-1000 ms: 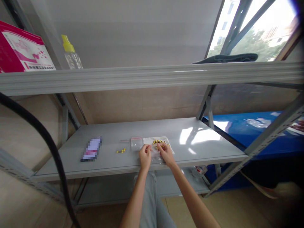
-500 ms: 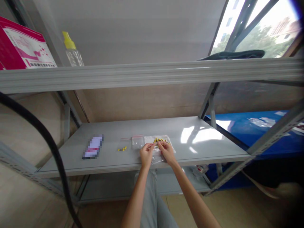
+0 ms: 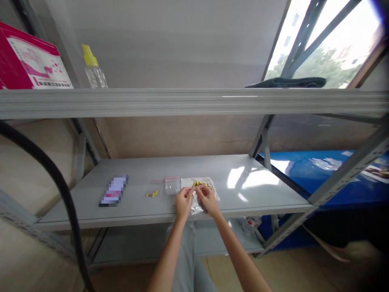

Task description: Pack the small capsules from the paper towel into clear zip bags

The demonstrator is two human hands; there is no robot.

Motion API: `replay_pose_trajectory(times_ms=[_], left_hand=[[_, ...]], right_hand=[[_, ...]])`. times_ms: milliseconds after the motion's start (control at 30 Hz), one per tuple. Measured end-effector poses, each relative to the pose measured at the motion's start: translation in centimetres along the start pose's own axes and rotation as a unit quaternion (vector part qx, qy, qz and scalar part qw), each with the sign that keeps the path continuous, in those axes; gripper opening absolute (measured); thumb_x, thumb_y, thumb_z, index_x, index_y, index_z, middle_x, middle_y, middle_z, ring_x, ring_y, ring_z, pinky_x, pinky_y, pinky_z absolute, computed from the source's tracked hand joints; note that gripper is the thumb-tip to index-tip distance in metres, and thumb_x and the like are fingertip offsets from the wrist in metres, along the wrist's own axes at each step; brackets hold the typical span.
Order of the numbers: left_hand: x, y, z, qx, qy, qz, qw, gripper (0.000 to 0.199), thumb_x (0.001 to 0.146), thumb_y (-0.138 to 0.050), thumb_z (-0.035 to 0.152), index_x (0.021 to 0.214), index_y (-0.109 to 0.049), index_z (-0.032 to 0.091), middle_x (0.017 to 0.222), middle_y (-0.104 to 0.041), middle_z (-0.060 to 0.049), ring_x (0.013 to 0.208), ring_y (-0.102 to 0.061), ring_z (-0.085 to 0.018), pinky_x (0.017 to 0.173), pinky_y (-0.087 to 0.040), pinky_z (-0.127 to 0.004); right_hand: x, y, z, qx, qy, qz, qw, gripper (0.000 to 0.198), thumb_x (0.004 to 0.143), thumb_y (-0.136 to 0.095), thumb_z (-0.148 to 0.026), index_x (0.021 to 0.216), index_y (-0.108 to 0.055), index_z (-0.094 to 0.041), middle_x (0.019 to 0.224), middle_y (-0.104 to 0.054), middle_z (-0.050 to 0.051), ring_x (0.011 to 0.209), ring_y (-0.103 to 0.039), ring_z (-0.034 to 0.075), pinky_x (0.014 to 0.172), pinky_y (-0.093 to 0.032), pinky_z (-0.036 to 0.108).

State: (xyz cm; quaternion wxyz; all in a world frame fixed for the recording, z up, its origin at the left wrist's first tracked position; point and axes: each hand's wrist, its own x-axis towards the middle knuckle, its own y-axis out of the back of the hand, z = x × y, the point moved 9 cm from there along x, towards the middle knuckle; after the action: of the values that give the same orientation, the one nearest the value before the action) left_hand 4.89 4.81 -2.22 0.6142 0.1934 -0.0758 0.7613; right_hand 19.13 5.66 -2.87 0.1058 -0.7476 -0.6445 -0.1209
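My left hand [image 3: 183, 204] and my right hand [image 3: 208, 200] meet over the front part of the shelf, fingertips pinched close together. Something thin and reddish seems to show at the left fingertips, too small to name. Just beyond the fingers, several small yellow-and-dark pieces [image 3: 199, 183] lie on a white cloth or pouch [image 3: 186, 182]. Crinkled clear plastic [image 3: 197, 208] sits beneath and between my hands. To the left lies a small clear zip bag [image 3: 172, 186], with a thin red strand [image 3: 157, 181] beside it. Farther left are several loose yellow pieces [image 3: 152, 194].
A phone [image 3: 114, 190] lies on the grey shelf [image 3: 136, 166] at left. Above, the upper shelf beam [image 3: 182, 102] crosses the view, with a pink box [image 3: 36, 61] and a yellow-capped bottle [image 3: 94, 69]. A black hose [image 3: 60, 182] curves down the left side.
The view has shifted slightly, so the shelf appears a little lower and further left. My hands stay together over the plastic, with fingers still pinched.
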Motion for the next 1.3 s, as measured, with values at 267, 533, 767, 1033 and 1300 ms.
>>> replay_pose_trajectory(times_ms=[267,533,767,1033,1300], left_hand=[[-0.2,-0.3,0.1,0.001,-0.003,-0.009,1.0,0.03,0.079,-0.055,0.044,0.081,-0.063,0.015,0.068,-0.065,-0.003,0.059,-0.057,-0.013,0.054,-0.039,-0.02],[-1.3,0.1,0.6,0.017,0.003,-0.071,0.997,0.032,0.08,-0.052,0.046,0.07,-0.059,0.017,0.053,-0.055,0.001,0.047,-0.049,-0.011,0.046,-0.032,-0.02],[1.5,6.3,2.3,0.03,0.025,0.013,0.999,0.042,0.082,-0.042,0.056,0.069,-0.053,0.018,0.059,-0.059,0.0,0.036,-0.043,-0.008,0.039,-0.032,-0.019],[8.0,8.2,1.9,0.328,0.005,0.015,0.945,0.022,0.081,-0.048,0.024,0.067,-0.063,0.018,0.077,-0.068,-0.006,0.073,-0.061,-0.018,0.065,-0.041,-0.025],[7.7,9.6,-0.1,0.46,0.019,0.064,0.885,0.034,0.085,-0.044,0.018,0.116,-0.056,0.012,0.114,-0.06,-0.017,0.105,-0.054,-0.027,0.088,-0.04,-0.038]], right_hand=[[-0.1,-0.4,0.2,0.028,-0.006,-0.023,0.999,0.041,0.075,-0.052,-0.062,0.076,-0.052,-0.02,0.052,-0.047,-0.005,0.043,-0.041,0.01,0.041,-0.035,0.022],[-0.1,-0.3,0.2,0.032,0.0,-0.003,0.999,0.041,0.074,-0.054,-0.062,0.077,-0.053,-0.02,0.05,-0.045,-0.005,0.042,-0.04,0.01,0.039,-0.034,0.022],[-0.1,-0.3,0.6,0.088,-0.029,0.007,0.996,0.037,0.074,-0.056,-0.058,0.075,-0.051,-0.021,0.051,-0.044,-0.006,0.04,-0.039,0.009,0.036,-0.032,0.021],[-0.1,-0.5,1.2,0.101,-0.042,0.004,0.994,0.036,0.075,-0.057,-0.056,0.072,-0.05,-0.021,0.05,-0.043,-0.006,0.039,-0.038,0.009,0.036,-0.032,0.02],[-0.1,-0.5,0.8,0.095,-0.047,0.009,0.994,0.04,0.072,-0.059,-0.058,0.07,-0.052,-0.019,0.048,-0.044,-0.006,0.038,-0.038,0.008,0.036,-0.032,0.02]])
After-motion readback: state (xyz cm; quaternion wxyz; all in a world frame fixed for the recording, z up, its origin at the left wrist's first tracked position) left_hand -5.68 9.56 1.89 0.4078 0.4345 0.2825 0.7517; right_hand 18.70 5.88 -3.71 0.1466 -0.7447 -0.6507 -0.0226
